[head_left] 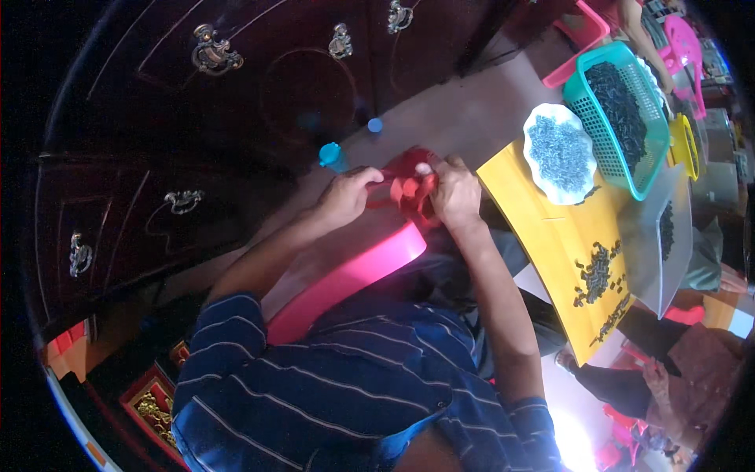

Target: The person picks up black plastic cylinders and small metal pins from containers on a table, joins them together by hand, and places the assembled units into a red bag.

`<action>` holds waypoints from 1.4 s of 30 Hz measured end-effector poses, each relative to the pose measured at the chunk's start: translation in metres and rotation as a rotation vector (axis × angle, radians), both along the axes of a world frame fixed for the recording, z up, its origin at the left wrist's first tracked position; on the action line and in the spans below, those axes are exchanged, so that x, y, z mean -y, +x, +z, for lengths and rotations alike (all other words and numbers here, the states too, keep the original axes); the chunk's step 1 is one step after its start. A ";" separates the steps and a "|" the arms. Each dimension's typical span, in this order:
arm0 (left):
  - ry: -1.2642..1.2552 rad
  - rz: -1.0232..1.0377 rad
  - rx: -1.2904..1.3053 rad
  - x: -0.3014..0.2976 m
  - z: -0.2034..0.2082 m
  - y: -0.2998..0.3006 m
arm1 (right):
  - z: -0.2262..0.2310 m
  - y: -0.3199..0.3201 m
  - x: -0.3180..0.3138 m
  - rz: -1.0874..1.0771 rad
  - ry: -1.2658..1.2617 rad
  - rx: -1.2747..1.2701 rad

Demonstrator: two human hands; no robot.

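While the left hand (pixel 350 193) pinches one edge, a red plastic bag (pixel 409 189) spans the gap to the right hand (pixel 458 193)

At the far left, a dark wooden cabinet (pixel 275 102) with ornate metal handles (pixel 212 51) fills the background. Near the left hand sits a turquoise-capped container (pixel 330 153), with a small blue disc (pixel 375 124) farther off. The left hand seems to draw a strand sideways, perhaps to tension it, while the right probably acts as the anchor. A curved pink plastic band (pixel 362 271) passes below the bag; its full form is hidden. To the right, a yellow board (pixel 543 232) carries loose black pieces (pixel 598 275), with a white scalloped dish (pixel 560 198) of clear pieces (pixel 560 152) and a teal basket (pixel 591 118) of black ones by its far end, presumably to separate the kinds.

As for the fingers, the left thumb and fingertips are pressed together on a thin red strand at the bag's left side. The bag's looped, crumpled bulk lies between the hands, nearer the right. There, the right fingers are curled closed around gathered plastic; a whitish spot beside them is too blurred to identify.
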State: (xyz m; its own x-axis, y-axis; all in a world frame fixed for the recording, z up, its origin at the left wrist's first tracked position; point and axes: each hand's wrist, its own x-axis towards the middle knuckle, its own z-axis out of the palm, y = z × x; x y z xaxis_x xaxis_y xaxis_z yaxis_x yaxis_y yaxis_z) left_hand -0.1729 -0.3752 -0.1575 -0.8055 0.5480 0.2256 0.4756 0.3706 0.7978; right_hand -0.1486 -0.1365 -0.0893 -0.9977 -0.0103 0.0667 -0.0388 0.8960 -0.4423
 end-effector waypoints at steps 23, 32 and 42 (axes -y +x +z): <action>-0.101 -0.284 0.602 -0.120 -0.021 -0.086 | 0.158 -0.011 0.007 -0.056 -1.011 0.095; -0.192 -0.275 0.525 -0.142 -0.026 -0.090 | 0.140 -0.008 -0.020 -0.185 -1.203 0.067; -0.456 -0.251 0.362 -0.165 -0.031 -0.078 | 0.140 -0.005 -0.030 -0.161 -1.324 0.030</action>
